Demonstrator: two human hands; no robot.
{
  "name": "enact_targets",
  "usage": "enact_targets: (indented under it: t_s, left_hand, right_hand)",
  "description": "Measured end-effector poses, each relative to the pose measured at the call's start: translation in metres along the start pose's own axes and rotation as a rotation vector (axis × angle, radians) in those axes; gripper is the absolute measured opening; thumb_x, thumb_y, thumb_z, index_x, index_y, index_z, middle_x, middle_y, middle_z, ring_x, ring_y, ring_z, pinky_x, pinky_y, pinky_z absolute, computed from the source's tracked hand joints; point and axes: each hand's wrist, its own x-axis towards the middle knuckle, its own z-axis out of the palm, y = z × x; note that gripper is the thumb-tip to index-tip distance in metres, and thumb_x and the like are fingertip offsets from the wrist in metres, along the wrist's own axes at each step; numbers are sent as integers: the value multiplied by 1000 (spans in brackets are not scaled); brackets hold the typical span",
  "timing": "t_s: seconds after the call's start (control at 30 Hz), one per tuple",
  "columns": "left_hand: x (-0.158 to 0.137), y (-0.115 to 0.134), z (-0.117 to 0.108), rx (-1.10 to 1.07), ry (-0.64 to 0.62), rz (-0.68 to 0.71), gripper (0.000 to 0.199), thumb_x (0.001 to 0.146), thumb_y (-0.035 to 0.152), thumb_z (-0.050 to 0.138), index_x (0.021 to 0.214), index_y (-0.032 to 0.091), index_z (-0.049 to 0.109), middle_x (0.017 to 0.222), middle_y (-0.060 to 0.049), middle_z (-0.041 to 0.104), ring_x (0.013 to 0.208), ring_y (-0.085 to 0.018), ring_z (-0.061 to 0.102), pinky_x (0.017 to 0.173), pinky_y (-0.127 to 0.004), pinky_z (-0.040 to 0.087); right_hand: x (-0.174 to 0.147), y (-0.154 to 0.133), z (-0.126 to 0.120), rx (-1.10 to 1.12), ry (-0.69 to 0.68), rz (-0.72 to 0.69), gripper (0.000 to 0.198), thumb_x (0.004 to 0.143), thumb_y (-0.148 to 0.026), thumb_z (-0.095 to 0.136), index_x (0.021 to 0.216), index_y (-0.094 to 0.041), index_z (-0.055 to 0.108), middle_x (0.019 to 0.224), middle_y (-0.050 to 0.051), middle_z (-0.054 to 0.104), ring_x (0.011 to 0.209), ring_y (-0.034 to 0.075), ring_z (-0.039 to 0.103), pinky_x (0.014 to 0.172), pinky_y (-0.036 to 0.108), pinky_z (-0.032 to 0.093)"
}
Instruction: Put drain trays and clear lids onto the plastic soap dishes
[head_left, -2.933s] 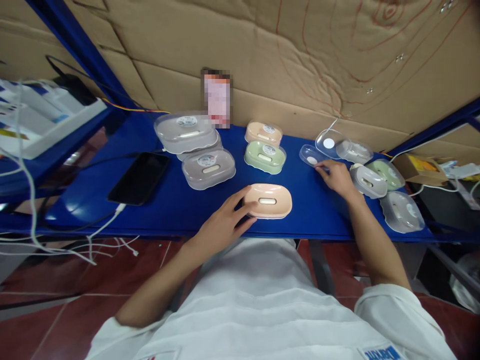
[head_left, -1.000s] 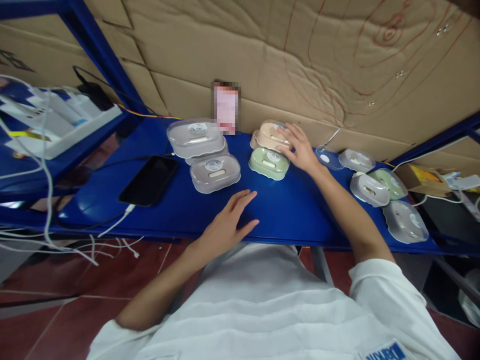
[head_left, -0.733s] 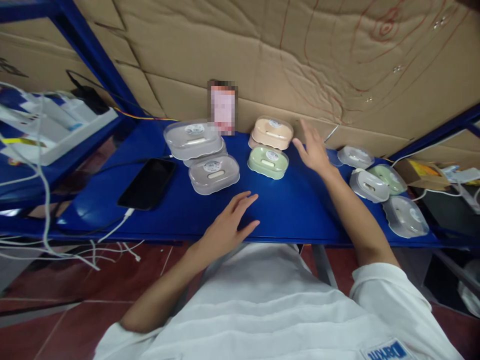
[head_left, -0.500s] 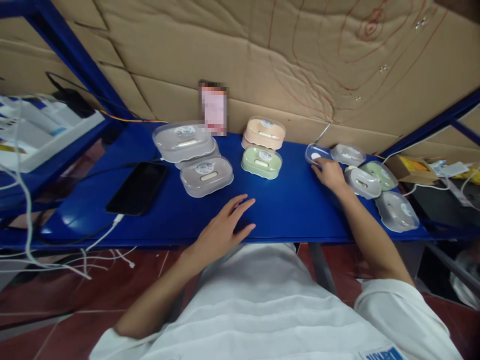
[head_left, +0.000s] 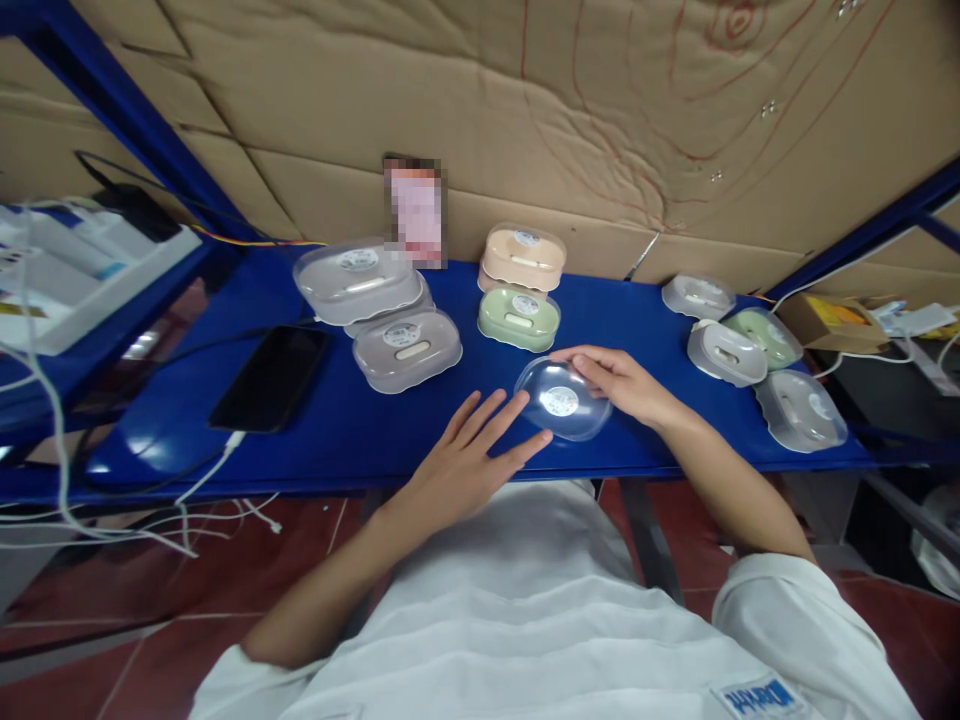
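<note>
My right hand [head_left: 622,382] holds a clear oval plastic lid [head_left: 559,399] with a round white sticker, just above the front middle of the blue shelf [head_left: 360,430]. My left hand [head_left: 469,455] lies flat on the shelf with fingers spread, its fingertips touching the lid's near left edge. Behind the lid sit a green soap box [head_left: 519,316] and a peach soap box [head_left: 523,257] stacked on another peach one.
Grey lidded soap boxes [head_left: 405,345] stand at the left with a black phone [head_left: 270,376] on a cable. More grey and green box parts [head_left: 750,345] lie at the right. A cardboard wall is behind. A white tray [head_left: 82,275] and cables are far left.
My right hand left the peach stack, went to the right pile, and brought a clear lid to the front middle. My left hand moved slightly right to meet it.
</note>
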Motion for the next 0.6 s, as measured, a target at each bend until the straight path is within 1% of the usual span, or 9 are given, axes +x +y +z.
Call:
enact_targets:
  t_s: [0.1, 0.17, 0.2, 0.23, 0.3, 0.4, 0.43, 0.5, 0.6]
  left_hand:
    - [1, -3, 1, 23, -53, 25, 47, 109, 28, 60, 156, 25, 57, 170, -15, 47, 157, -36, 46, 129, -60, 41]
    - [2, -4, 1, 20, -85, 25, 44, 111, 32, 56, 154, 21, 59, 166, -16, 53, 152, -36, 51, 127, -59, 43]
    - [2, -5, 1, 14, -92, 19, 43, 112, 32, 55, 153, 21, 60, 163, -15, 55, 149, -35, 54, 126, -59, 44]
    - [2, -5, 0, 6, -93, 12, 42, 112, 31, 55, 152, 21, 61, 160, -15, 58, 146, -35, 56, 124, -58, 46]
    - [0, -5, -2, -15, -79, -7, 40, 111, 29, 55, 150, 22, 63, 151, -15, 64, 136, -34, 61, 118, -57, 49]
    - [-3, -7, -4, -73, -38, -72, 40, 108, 31, 62, 147, 22, 64, 135, -17, 67, 121, -32, 65, 108, -56, 54]
    - [-5, -7, -4, -100, -26, -105, 41, 106, 32, 66, 146, 23, 65, 134, -17, 66, 122, -33, 65, 107, -57, 54]
    - [-7, -9, -3, -158, -15, -166, 42, 102, 33, 72, 142, 24, 67, 145, -19, 59, 132, -36, 61, 109, -59, 54]
    - [-9, -11, 0, -220, 17, -218, 36, 103, 32, 69, 138, 22, 68, 162, -20, 49, 147, -38, 53, 116, -58, 53]
  right_hand:
    - [17, 12, 7, -173, 17, -193, 51, 110, -61, 48, 136, -26, 75, 121, 8, 79, 108, 25, 75, 99, 42, 61]
    - [17, 23, -4, -381, 102, -289, 47, 113, -52, 44, 143, -27, 70, 140, 10, 73, 131, 28, 69, 116, 48, 53]
    - [12, 30, -16, -503, 177, -293, 47, 113, -48, 43, 147, -26, 66, 148, 12, 69, 139, 29, 63, 122, 51, 47]
    - [4, 38, -31, -626, 269, -264, 48, 113, -44, 42, 151, -23, 64, 153, 14, 66, 145, 30, 58, 125, 52, 43]
    - [-21, 62, -68, -837, 491, -119, 51, 111, -37, 42, 154, -15, 59, 160, 20, 58, 151, 32, 52, 127, 54, 38]
    - [-74, 105, -118, -982, 794, 256, 57, 105, -37, 52, 153, -5, 57, 160, 32, 53, 152, 40, 49, 122, 62, 37]
    - [-91, 118, -128, -998, 779, 349, 55, 104, -38, 55, 149, -8, 61, 157, 31, 57, 150, 42, 50, 120, 66, 35]
    - [-117, 136, -135, -1014, 734, 384, 44, 103, -37, 57, 139, -16, 69, 145, 25, 69, 141, 41, 59, 120, 68, 32]
    - [-129, 136, -116, -1045, 714, 229, 34, 107, -36, 56, 131, -21, 76, 131, 19, 78, 125, 34, 69, 119, 59, 36]
